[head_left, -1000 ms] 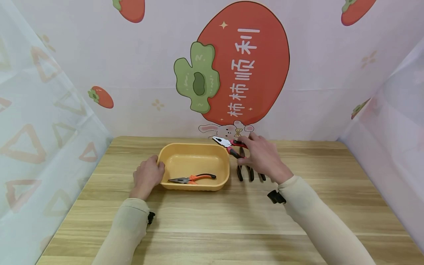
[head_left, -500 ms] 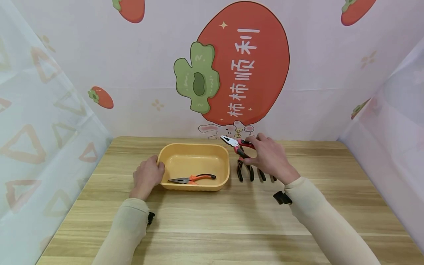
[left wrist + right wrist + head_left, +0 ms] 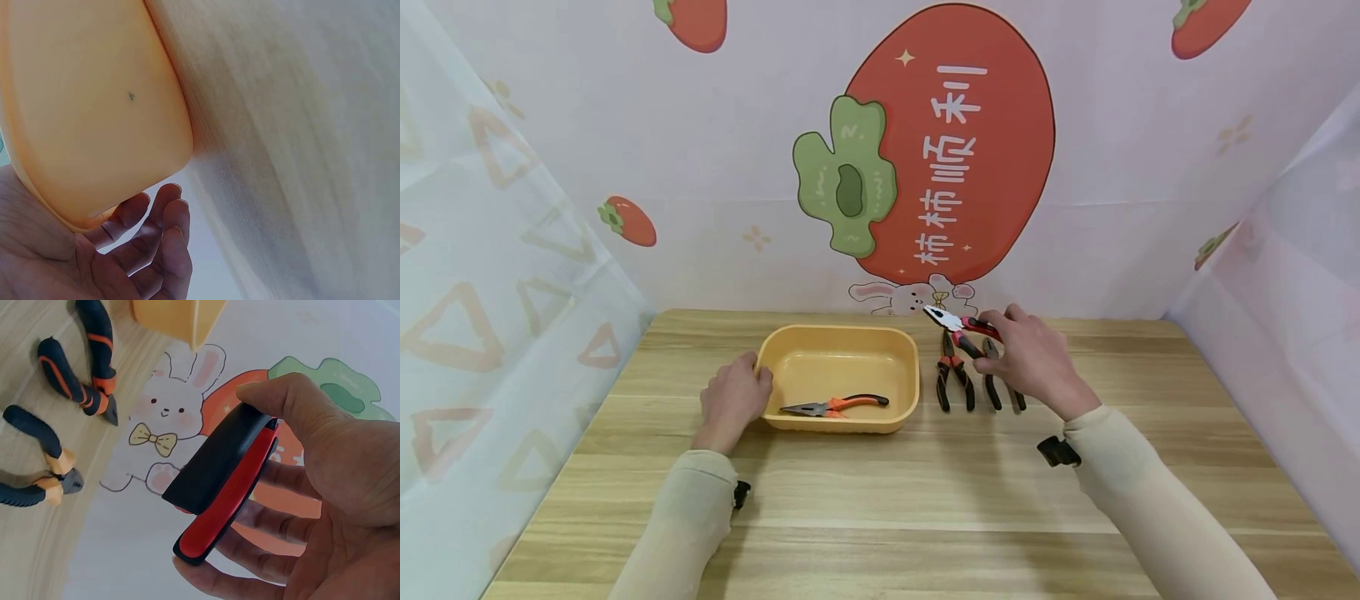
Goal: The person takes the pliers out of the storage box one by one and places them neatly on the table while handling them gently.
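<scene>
My left hand (image 3: 735, 402) grips the left rim of a yellow plastic basin (image 3: 838, 367); in the left wrist view its fingers (image 3: 169, 219) curl beneath the basin's rim. Long-nose pliers with orange-and-black handles (image 3: 835, 407) lie inside along the near wall. Above the table, to the right of the basin, my right hand (image 3: 1033, 354) holds red-and-black combination pliers (image 3: 215, 469) by the handles, their silver head pointing up and left. Below that hand rest black-and-orange pliers (image 3: 103, 390) and a second pair with lighter orange collars (image 3: 59, 467), partly covered by the hand in the head view.
The wooden table (image 3: 880, 517) stretches in front of the basin and to both sides. A printed cloth wall (image 3: 737, 167) stands close behind its back edge, and further cloth walls close off the left and right.
My right hand has moved right, away from the basin, carrying the combination pliers. More of the two pairs on the table now shows. The left hand and basin have stayed put.
</scene>
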`<state>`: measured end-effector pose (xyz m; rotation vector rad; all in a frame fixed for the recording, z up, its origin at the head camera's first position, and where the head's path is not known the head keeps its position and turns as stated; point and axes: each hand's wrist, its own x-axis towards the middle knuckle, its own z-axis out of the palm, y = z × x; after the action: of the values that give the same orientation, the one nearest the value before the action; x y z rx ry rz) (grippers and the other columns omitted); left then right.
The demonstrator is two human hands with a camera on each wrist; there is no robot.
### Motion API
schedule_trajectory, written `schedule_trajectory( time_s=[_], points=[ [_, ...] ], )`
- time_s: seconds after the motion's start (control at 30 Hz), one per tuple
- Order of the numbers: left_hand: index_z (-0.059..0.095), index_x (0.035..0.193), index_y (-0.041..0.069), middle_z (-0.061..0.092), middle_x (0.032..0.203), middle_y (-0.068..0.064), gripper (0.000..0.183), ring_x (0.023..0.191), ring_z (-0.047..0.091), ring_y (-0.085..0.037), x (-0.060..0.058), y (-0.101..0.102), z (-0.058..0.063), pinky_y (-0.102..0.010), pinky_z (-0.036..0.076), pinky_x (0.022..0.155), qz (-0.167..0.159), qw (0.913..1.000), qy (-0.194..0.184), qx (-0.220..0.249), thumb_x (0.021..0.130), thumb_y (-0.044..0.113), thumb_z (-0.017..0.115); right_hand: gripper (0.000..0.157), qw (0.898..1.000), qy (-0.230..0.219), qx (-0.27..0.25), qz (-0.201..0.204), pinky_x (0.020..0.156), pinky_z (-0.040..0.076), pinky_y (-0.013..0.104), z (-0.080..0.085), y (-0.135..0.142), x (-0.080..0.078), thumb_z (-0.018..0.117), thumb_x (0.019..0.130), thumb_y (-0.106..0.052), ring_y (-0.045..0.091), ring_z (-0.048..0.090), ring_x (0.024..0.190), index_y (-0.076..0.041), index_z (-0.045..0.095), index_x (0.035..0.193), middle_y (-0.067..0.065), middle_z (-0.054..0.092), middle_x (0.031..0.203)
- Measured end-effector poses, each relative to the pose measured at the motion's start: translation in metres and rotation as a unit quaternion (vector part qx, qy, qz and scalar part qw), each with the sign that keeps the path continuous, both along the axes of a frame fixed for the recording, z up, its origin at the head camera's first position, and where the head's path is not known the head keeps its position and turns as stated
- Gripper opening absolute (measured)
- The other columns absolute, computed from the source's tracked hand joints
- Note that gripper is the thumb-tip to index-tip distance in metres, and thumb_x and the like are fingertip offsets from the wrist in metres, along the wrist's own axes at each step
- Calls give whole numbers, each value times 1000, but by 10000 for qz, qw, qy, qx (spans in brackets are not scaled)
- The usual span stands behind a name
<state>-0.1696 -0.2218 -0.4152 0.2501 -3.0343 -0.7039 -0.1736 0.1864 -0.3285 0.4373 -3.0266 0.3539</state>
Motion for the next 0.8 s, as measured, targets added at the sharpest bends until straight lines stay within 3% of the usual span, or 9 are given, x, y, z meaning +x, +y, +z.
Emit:
schedule_trajectory(
  time_s=[0.8],
  points=[
    [55, 93, 6, 54, 72, -13, 24, 65, 56, -32, -1, 0, 0, -44, 40, 57, -25, 10000, 0, -6, 102, 26, 44, 69, 9989, -126, -99, -442, 54, 40, 42, -7, 33, 5, 83, 82, -39, 30, 56, 76, -9, 57, 138, 15, 56, 102]
  ],
)
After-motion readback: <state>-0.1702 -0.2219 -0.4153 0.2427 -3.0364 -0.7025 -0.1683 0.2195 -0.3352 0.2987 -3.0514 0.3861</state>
